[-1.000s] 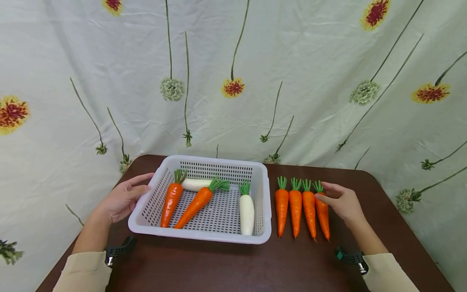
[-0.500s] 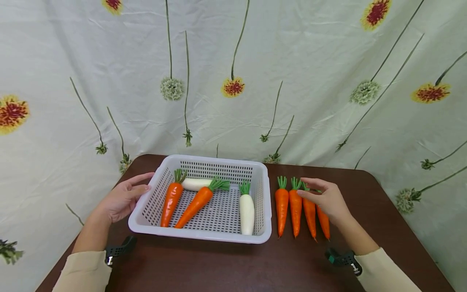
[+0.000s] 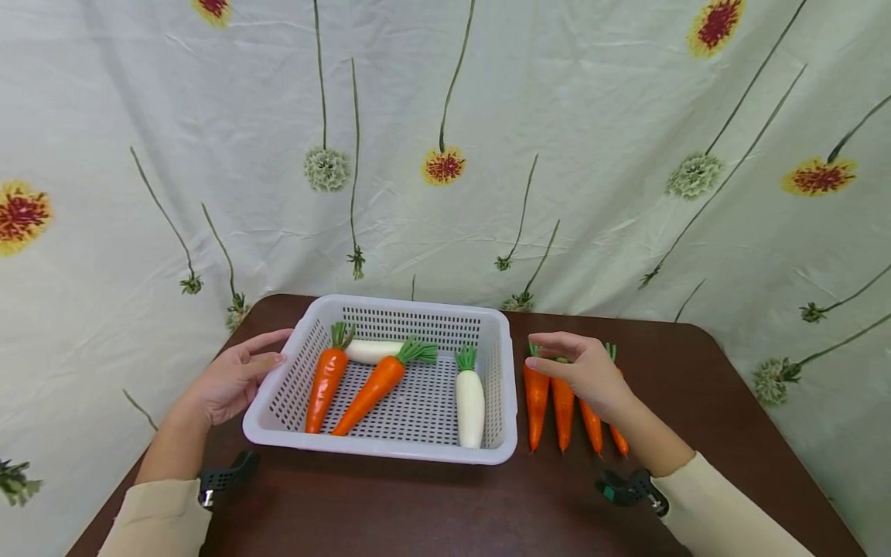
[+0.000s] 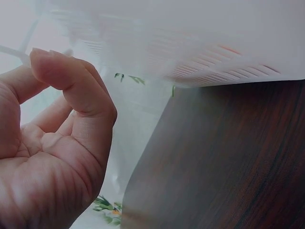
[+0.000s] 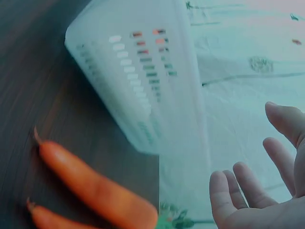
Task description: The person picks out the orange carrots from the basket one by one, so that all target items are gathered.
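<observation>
A white slotted plastic basket [image 3: 390,453] stands on the table. My left hand [image 3: 230,381] is at its left rim, with thumb and index finger apart; the left wrist view does not clearly show contact. Several orange carrots with green tops lie side by side right of the basket. The leftmost carrot [image 3: 536,402] and the carrot beside it [image 3: 563,414] show below my right hand [image 3: 592,379], which hovers over the row's upper part with loosely bent fingers. It holds nothing and partly hides the carrots [image 5: 97,183].
Inside the basket lie two carrots, one on the left [image 3: 326,387] and one slanted [image 3: 372,394], a white radish [image 3: 470,406] on the right and another white radish [image 3: 372,352] at the back. A flowered cloth [image 3: 592,193] hangs behind the dark wooden table [image 3: 390,510].
My right hand has moved left along the carrot row, from the rightmost carrot to above the leftmost ones. The left hand, basket and carrots have stayed in place.
</observation>
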A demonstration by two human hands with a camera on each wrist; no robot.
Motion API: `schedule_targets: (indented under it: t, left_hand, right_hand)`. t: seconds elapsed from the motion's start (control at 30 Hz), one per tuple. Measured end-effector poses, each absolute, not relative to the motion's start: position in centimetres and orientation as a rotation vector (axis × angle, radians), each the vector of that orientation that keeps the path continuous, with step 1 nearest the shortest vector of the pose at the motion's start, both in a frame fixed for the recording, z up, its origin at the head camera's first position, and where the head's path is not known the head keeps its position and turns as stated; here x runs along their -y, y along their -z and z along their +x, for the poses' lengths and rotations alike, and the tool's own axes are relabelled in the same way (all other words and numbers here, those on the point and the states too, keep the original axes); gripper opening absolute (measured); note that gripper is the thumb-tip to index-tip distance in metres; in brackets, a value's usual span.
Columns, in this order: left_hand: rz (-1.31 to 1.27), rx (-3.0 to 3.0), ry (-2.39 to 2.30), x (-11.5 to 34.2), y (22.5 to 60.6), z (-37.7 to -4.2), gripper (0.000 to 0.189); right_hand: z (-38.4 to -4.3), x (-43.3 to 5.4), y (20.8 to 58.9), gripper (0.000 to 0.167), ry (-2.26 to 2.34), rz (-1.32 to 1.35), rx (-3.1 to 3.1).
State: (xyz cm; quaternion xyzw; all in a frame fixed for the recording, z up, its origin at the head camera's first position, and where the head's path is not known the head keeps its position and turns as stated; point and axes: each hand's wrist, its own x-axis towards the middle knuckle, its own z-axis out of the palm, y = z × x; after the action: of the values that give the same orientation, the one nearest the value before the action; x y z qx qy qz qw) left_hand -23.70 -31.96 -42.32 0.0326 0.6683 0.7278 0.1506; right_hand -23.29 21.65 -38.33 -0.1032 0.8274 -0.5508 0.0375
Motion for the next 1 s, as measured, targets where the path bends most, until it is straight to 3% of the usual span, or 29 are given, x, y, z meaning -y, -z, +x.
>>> schedule_targets:
  t: [1.0]
  left_hand:
    - [0.132, -1.9, -2.091, 32.0, 42.4, -23.8, 0.05]
  right_hand:
    - [-25.3, -13.2, 36.4, 0.046, 1.671, -0.326, -2.259]
